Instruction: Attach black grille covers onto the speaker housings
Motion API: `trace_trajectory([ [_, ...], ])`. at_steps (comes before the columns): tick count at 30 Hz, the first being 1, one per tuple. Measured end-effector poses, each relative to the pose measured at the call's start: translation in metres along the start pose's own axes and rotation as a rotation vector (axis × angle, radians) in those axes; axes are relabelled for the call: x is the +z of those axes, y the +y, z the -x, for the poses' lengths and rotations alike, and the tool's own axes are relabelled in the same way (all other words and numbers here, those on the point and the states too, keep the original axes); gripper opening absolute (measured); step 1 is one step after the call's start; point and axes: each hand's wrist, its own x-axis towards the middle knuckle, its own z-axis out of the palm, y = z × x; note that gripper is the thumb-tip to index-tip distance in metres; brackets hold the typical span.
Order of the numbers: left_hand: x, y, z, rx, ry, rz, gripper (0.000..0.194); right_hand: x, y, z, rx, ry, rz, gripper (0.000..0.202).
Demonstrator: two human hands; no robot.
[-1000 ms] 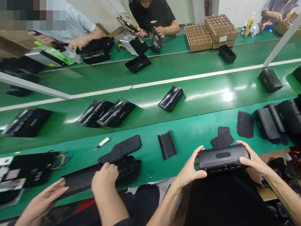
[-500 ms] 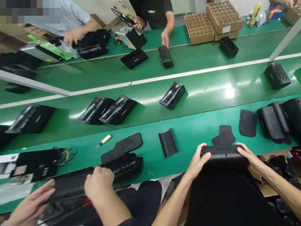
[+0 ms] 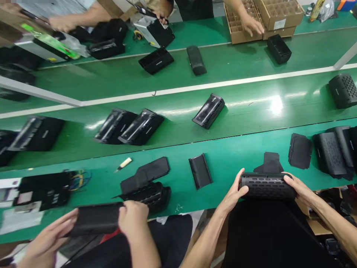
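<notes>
Holding the slotted black housing (image 3: 267, 186) lengthwise, the left hand (image 3: 232, 193) and the right hand (image 3: 299, 188) are apart from each other, each clamped on one end; the housing is at the near edge of the green bench (image 3: 228, 160), in front of the torso, though whether it rests on that edge I cannot tell; just beyond it lie loose dark sheets (image 3: 270, 162), with a curved black panel (image 3: 200, 171) well off to the left. To turn a part like this well, keep both ends level and let the wrists roll together, so that it does not twist or slip; the thumbs are best kept near the end caps, off the rows of slots, so the whole face can be seen; a light, even grip should do, since the surface looks smooth and could slide. Half a second ago a plainer face with a small notch was towards the camera, whereas now the slotted one is; across the line, a co-worker's hand (image 3: 252, 24) has left the dark cover (image 3: 196, 59) and is now over a divided carton (image 3: 235, 35).
</notes>
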Motion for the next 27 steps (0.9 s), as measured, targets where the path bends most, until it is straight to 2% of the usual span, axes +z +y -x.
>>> trace_trajectory([
  [2,-0.001,0.005,0.001,0.013,-0.012,0.098,0.119,-0.005,-0.004,0.001,0.008,-0.094,-0.023,0.085],
  [4,0.000,0.014,0.000,0.031,0.023,0.126,0.117,-0.010,-0.006,0.001,-0.026,-0.133,0.005,0.091],
  [8,0.000,0.027,-0.007,0.013,0.039,0.113,0.117,-0.013,-0.006,-0.006,-0.077,-0.042,0.120,0.075],
  [13,-0.009,0.029,-0.016,0.015,-0.028,0.094,0.131,-0.003,-0.005,-0.019,-0.013,-0.010,0.026,0.073],
  [17,-0.027,0.037,-0.037,0.046,0.000,0.019,0.118,0.008,-0.008,-0.041,-0.058,-0.064,-0.020,0.071],
  [19,-0.037,0.047,-0.054,0.067,-0.048,0.004,0.118,0.010,-0.014,-0.053,-0.115,-0.077,-0.019,0.071],
  [21,-0.044,0.060,-0.072,0.081,-0.082,0.004,0.109,0.010,-0.021,-0.063,-0.209,-0.036,0.027,0.078],
  [25,-0.045,0.084,-0.103,0.097,0.060,0.027,0.080,0.003,-0.035,-0.082,-0.390,0.061,0.208,0.089],
  [27,-0.041,0.097,-0.117,0.113,0.084,0.043,0.080,-0.002,-0.043,-0.094,-0.410,0.099,0.241,0.085],
])
